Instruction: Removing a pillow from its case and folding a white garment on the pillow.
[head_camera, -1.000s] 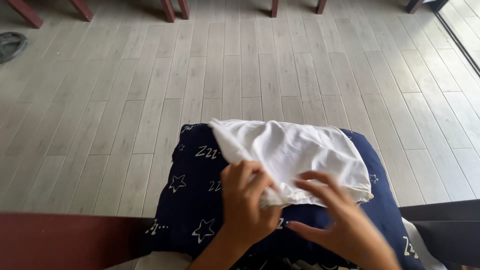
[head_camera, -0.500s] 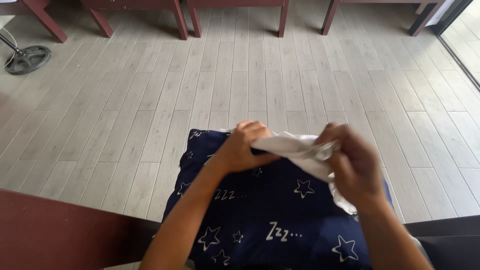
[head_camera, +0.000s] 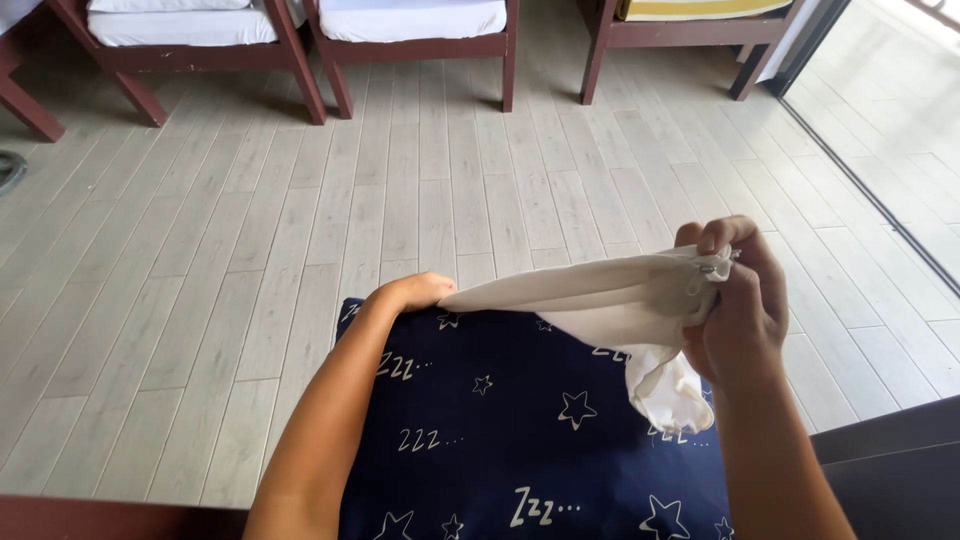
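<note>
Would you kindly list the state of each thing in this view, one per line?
White cloth: lifted, stretched between both hands, one end hanging loose.
Left hand: closed on the cloth's left end.
Right hand: closed, pinching the cloth's bunched right end.
Navy star-patterned pillow: lying flat beneath the cloth.
Wooden benches: standing, with cushions on top.

Bright, even daylight enters from the right, washing the pale plank floor (head_camera: 480, 200) toward glare at the upper right corner, with soft shadows beneath the wooden benches (head_camera: 410, 40), sharp focus throughout, and slight wide-angle bowing at the edges.
</note>
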